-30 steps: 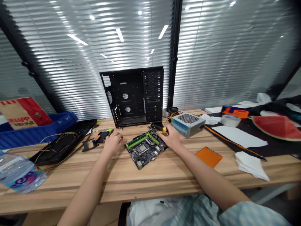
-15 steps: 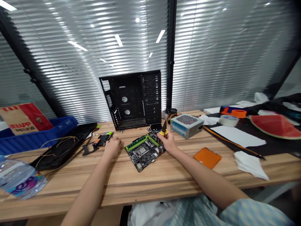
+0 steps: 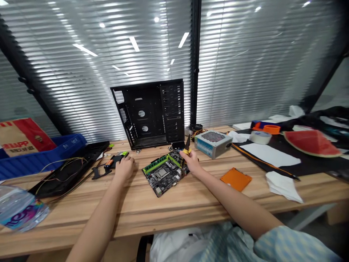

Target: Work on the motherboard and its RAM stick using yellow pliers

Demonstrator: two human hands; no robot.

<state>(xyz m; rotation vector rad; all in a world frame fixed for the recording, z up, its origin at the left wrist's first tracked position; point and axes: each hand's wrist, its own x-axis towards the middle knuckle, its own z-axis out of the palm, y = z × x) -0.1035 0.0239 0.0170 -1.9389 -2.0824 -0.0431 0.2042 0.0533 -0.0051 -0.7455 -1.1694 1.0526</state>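
In my right hand (image 3: 193,162) is a pair of yellow-handled pliers (image 3: 187,145), its dark jaws pointing up. That hand is at the right rear corner of a motherboard (image 3: 170,178) lying flat, with green memory slots and a square processor socket. My left hand (image 3: 125,168) rests on the table left of the board with its fingers curled; whatever is under them is hidden. Touching or just beside it is a small black part with a green end (image 3: 117,159). Close by lie an orange-handled tool (image 3: 109,163) and a black bracket (image 3: 99,172).
An open black computer case (image 3: 152,122) stands behind the board. To the right are a power supply (image 3: 214,144), an orange square plate (image 3: 236,178), tape (image 3: 260,137) and papers. A blue bin (image 3: 62,147), a black panel (image 3: 73,169) and a water bottle (image 3: 23,209) occupy the left.
The whole view has shifted slightly, so things appear a little further left. My right hand still grips the pliers by the board, and my left hand remains beside the small black part.
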